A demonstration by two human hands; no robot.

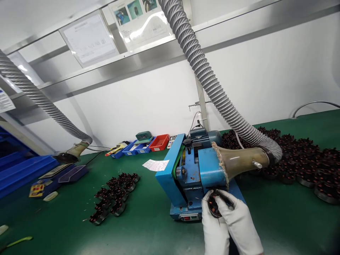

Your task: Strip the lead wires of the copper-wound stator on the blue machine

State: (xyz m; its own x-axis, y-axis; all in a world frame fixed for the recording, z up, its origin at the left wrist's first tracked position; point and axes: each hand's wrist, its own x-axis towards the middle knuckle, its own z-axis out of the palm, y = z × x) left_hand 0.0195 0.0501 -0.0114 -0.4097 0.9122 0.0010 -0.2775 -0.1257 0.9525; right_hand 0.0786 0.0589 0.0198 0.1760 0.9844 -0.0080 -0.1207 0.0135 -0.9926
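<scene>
Both my hands wear white gloves and hold one dark round wound coil part (214, 205) right at the front of a blue bench machine (191, 170). My left hand (214, 226) grips the part from the left. My right hand (239, 223) covers it from the right, fingers over its top. The part's lower half is hidden by my fingers. A funnel-shaped nozzle (239, 161) on a grey ribbed hose (209, 81) joins the machine's right side.
Several similar coil parts lie in a small group (114, 194) to the left and in a large pile (300, 159) to the right on the green mat (138, 226). Blue and red bins (148, 144) stand at the back. A second hose (39, 99) and blue trays (23, 170) are at left.
</scene>
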